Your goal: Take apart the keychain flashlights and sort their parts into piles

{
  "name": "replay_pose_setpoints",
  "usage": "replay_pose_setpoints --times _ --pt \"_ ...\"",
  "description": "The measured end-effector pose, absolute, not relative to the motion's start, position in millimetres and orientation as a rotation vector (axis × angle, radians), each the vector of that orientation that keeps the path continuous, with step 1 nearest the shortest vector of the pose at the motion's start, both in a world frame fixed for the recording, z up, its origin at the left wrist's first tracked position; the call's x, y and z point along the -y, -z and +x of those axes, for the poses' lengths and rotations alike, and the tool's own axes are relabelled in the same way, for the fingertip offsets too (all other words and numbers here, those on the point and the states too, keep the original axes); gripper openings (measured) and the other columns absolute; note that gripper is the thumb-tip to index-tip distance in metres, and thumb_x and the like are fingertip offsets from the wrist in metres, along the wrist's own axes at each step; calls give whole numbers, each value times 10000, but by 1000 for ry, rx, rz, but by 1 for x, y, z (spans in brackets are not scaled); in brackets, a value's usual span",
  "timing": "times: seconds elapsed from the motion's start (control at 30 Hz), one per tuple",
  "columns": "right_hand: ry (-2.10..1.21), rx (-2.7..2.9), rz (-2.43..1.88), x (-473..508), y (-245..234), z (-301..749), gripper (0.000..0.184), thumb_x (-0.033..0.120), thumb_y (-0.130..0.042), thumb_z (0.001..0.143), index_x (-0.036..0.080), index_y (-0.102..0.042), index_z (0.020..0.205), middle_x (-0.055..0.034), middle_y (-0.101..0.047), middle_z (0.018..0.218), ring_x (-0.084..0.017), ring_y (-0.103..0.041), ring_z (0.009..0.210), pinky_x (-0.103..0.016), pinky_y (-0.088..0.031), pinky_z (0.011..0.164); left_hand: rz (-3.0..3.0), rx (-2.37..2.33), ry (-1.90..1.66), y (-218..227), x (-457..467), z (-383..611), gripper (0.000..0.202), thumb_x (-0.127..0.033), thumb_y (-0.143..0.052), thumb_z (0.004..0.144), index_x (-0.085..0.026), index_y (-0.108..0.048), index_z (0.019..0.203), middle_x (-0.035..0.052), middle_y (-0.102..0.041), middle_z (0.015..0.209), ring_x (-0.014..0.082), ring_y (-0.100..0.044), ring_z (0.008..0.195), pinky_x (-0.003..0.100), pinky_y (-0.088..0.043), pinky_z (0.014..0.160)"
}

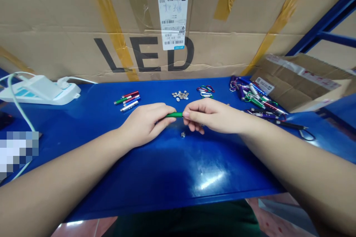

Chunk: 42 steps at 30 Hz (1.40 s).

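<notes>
Green penlight body (174,115) is clamped btwn both hands, lying roughly level above the bench, & serves as ref pt for everything here. L hand (141,124) has its fingers curled around the tube's L end; R hand (211,115) pinches the R end w/ thumb & fingertips (187,115). Hands are just apart, w/ only a short green stretch showing btwn them. Just below tube, one small round silver piece (183,134) lies on blue steel bench (178,177). Behind tube: loose pile of silver button cells (180,96), w/ small coloured carabiners (205,90) just R of the pile. Behind & L of tube: small group of red, green, blue & silver penlight tubes (128,101). Well R of tube: tangled heap of assembled keychain penlights (256,98), one w/ black wrist loop (306,133), next to torn brown cardboard packaging (300,81). Far L of tube: white power strip (41,90) w/ white cords. Well behind tube: big cardboard carton (63,14) printed LED, w/ yellow tape strips & white shipping label (172,19). Blue steel rack frame (325,26) runs up far R. Pixelated patch low L hides whatever is there, can't tell.
</notes>
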State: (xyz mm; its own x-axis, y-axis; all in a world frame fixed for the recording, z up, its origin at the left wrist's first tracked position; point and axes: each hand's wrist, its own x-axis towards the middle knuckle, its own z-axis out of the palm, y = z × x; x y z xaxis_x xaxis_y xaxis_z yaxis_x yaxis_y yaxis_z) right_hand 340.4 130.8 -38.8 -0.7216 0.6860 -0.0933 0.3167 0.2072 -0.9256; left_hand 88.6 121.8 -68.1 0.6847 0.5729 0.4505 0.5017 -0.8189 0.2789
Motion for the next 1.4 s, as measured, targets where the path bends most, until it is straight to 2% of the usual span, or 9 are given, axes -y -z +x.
replay_pose_setpoints --times 0.13,0.33,0.5,0.63,0.77,0.97,1.1,1.23,1.4 --pt "-1362 2282 -890 -130 34 344 328 434 -605 1012 166 -645 828 0 -648 709 -115 -574 591 -241 -462 560 2764 -868 -798 66 -120 88 270 -320 -490 1082 -155 -702 1108 62 -757 942 181 -702 818 270 -475 723" --pt "-198 2702 -532 -130 31 351 273 271 -522 1077 154 -716 925 -76 -707 837 -185 -617 779 -317 -464 724 2275 -833 -583 63 -119 92 313 -406 -509 1064 -166 -709 1077 22 -733 909 146 -664 792 238 -481 737" --pt "317 2726 -387 -132 31 350 350 249 -415 1117 177 -698 925 -64 -662 789 -193 -551 738 -335 -446 695 1808 -857 -429 57 -122 90 444 -583 -555 1010 -159 -646 914 -45 -493 635 99 -415 553 227 -337 535" --pt "346 2734 -333 -133 33 348 321 201 -420 1107 172 -691 938 -59 -646 790 -193 -546 746 -333 -450 701 1570 -767 -324 53 -126 88 497 -658 -585 966 -181 -579 826 -78 -329 553 91 -268 496 241 -223 488" --pt "197 2708 -355 -134 35 348 294 230 -459 1099 152 -705 958 -78 -679 819 -199 -581 770 -334 -460 724 1528 -763 -301 52 -126 89 507 -669 -555 970 -185 -580 823 -96 -264 537 91 -210 478 249 -220 483" --pt "-524 2554 -693 -134 37 346 297 328 -540 1068 158 -708 891 -43 -721 790 -152 -633 709 -279 -456 697 2147 -942 -521 56 -117 92 405 -506 -476 1049 -166 -667 935 14 -663 804 153 -599 739 266 -436 709" --pt "-723 2478 -764 -134 38 346 267 316 -580 1036 163 -707 858 -23 -722 736 -139 -622 648 -257 -436 630 2345 -955 -528 56 -116 92 341 -433 -478 1052 -165 -690 1040 21 -706 850 160 -626 759 265 -422 709" --pt "-500 2558 -578 -134 37 349 194 264 -603 1033 164 -703 902 -49 -737 829 -150 -656 737 -268 -486 712 2075 -913 -508 55 -117 93 435 -514 -468 1045 -160 -657 879 -9 -588 696 128 -525 639 245 -395 629" --pt "-26 2628 -410 -133 37 351 242 251 -505 1084 176 -695 955 -88 -708 890 -198 -646 835 -331 -513 777 1687 -855 -423 56 -122 93 502 -629 -518 993 -180 -566 774 -67 -349 533 95 -295 491 233 -238 486"
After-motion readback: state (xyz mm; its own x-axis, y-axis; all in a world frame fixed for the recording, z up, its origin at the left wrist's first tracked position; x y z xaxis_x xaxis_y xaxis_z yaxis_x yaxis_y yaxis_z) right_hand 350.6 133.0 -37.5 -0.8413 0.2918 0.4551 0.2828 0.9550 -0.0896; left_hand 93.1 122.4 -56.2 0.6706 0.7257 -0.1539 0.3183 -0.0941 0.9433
